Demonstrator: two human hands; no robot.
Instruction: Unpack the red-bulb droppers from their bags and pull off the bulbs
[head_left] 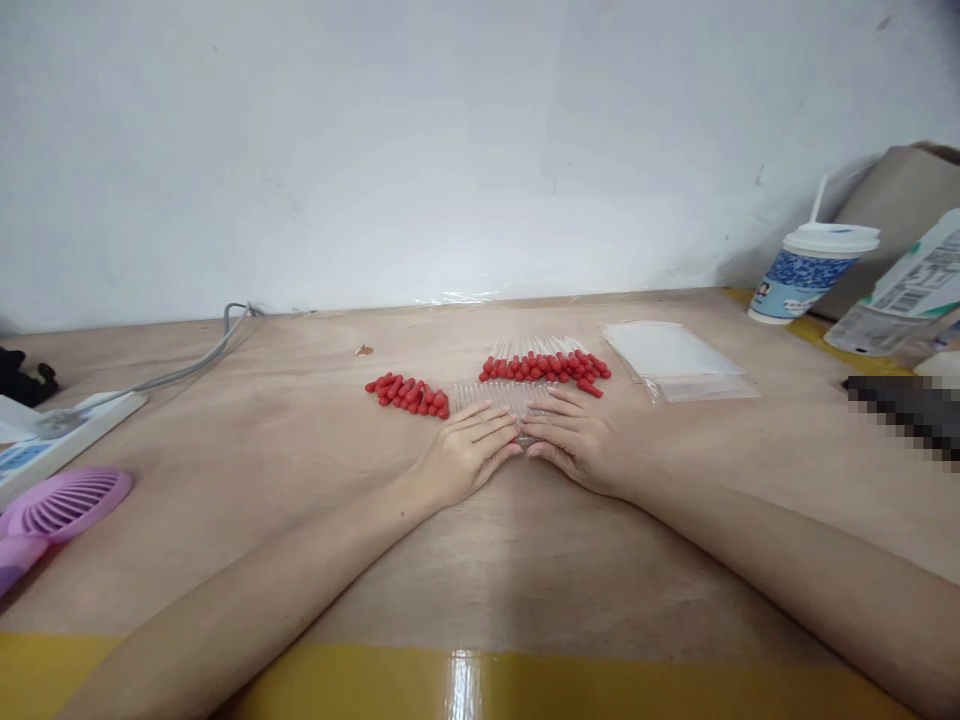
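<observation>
Both hands lie palm down on a clear ribbed plastic piece at the middle of the table. My left hand covers its left front part, fingers stretched toward the right. My right hand rests on its right part, fingers spread and pointing left. The two hands' fingertips nearly meet. Beyond them sits a row of thin white sticks with red tips. A group of red pieces lies just left of the plastic. What is under the palms is hidden.
Clear plastic bags lie at the right back. Farther right stand a lidded cup with a straw, a plastic bottle and a dark blurred object. A purple fan and a power strip are at the left.
</observation>
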